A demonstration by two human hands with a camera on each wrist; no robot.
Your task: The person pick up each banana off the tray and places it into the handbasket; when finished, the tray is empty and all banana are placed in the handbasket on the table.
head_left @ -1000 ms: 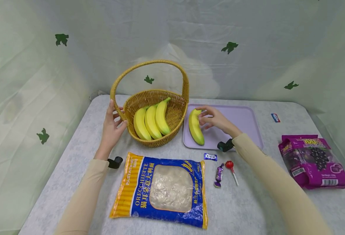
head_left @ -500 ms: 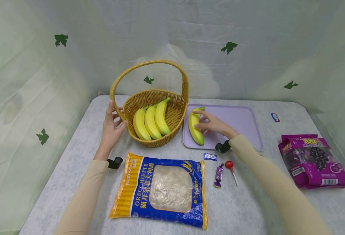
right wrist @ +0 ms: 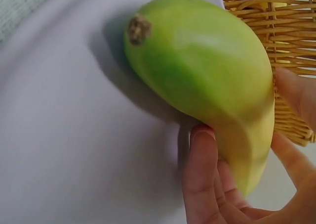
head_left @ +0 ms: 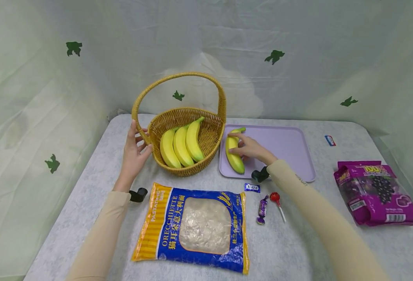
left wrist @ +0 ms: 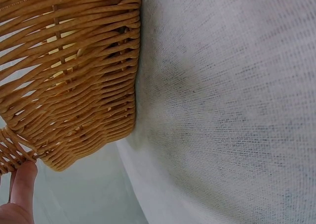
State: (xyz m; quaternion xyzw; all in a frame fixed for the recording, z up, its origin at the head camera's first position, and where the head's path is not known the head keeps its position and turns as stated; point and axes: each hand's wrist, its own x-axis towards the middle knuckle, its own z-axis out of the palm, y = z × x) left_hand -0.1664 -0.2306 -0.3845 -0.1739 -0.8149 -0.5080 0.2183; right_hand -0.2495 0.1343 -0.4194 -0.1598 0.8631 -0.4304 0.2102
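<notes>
A wicker basket (head_left: 194,170) with a tall hoop handle stands at the back left, holding three yellow bananas (head_left: 182,146) side by side. At its left side my left hand (head_left: 132,155) grips the rim by the foot of the handle; the left wrist view shows a finger (left wrist: 23,187) against the weave. One more banana (head_left: 235,163) lies on the lilac tray (head_left: 280,142), just right of the basket. Over it is my right hand (head_left: 251,150), with fingers on both sides of the banana. Its greenish tip (right wrist: 173,51) points towards the right wrist camera.
In front lies a blue and yellow pasta bag (head_left: 192,230). Between it and my right forearm are a small blue sweet (head_left: 252,187), a purple-wrapped candy (head_left: 262,210) and a red lollipop (head_left: 275,197). A purple candy bag (head_left: 376,193) and another small wrapped sweet (head_left: 330,140) lie at the right.
My right hand has shifted slightly left and closed its fingers around the banana on the tray. The left hand and basket stay where they were.
</notes>
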